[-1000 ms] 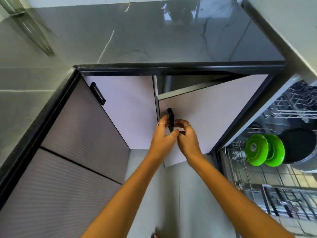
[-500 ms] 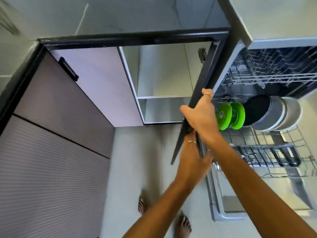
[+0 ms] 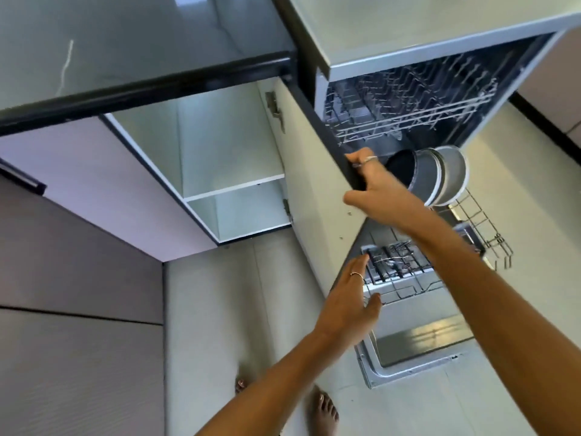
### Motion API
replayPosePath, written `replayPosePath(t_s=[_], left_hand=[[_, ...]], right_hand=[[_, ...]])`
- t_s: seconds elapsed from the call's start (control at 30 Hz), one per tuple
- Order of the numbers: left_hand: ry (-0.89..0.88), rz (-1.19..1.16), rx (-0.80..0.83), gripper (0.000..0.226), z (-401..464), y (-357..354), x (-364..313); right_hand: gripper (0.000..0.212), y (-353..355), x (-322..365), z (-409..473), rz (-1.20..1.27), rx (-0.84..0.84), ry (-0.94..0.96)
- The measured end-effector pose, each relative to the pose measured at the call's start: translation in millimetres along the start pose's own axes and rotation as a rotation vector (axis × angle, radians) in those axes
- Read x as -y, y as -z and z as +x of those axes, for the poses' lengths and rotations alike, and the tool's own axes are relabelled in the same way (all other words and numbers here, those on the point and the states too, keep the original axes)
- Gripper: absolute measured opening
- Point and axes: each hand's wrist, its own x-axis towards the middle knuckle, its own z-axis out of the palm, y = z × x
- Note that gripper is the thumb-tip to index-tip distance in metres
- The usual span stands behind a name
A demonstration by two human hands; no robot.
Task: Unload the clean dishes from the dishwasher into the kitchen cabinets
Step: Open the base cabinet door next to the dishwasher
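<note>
**Cabinet door swung wide, dishes not yet touched**

The person's right hand (image 3: 375, 187) grasps the dark edge of the cabinet door (image 3: 317, 196), fingers curled over the far side, thumb on the near face. Prob. holding it wide so the door stays clear of the dishwasher w/ room to load. Left hand (image 3: 352, 297) is released, fingers straight and loose, just beside the door's lower corner, holding nothing; whether it touches the door can't be told.

Cabinet (image 3: 226, 171), left of the door, shows one flat white shelf (image 3: 235, 188) splitting it into two bays, smooth matte panels, metal hinges on the right wall. Countertop (image 3: 132, 42) above is glossy grey stone w/ a black rim.

Task items sit right of the door, in the open dishwasher (image 3: 440, 89): round metal pots (image 3: 440, 177) lie on their sides in the lower rack (image 3: 478, 225), stacked, dull silver outside, dark inside. Upper rack (image 3: 408, 111) is thin wire w/ upright tines. A dark slotted cutlery basket (image 3: 393, 262) sits nearer; contents too small to read.

Judgement: storage is open, so the first pick from the lower rack looks next.
</note>
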Motion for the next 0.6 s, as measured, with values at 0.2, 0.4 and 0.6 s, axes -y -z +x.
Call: replayPosePath(t_s=[0.2,0.4,0.6], left_hand=[[0.004,0.046,0.047,0.069,34,-7,-11],[-0.02,0.071,0.045,0.067,61,-18,7],[0.036,0.028,0.1,0.052,74,-23,10]], right_hand=[[0.047,-6,-5,3,-0.007,-0.039,-0.002],[0.05,1,-10,11,-0.06,0.017,0.007],[0.052,-2,-10,11,-0.028,-0.011,0.008]])
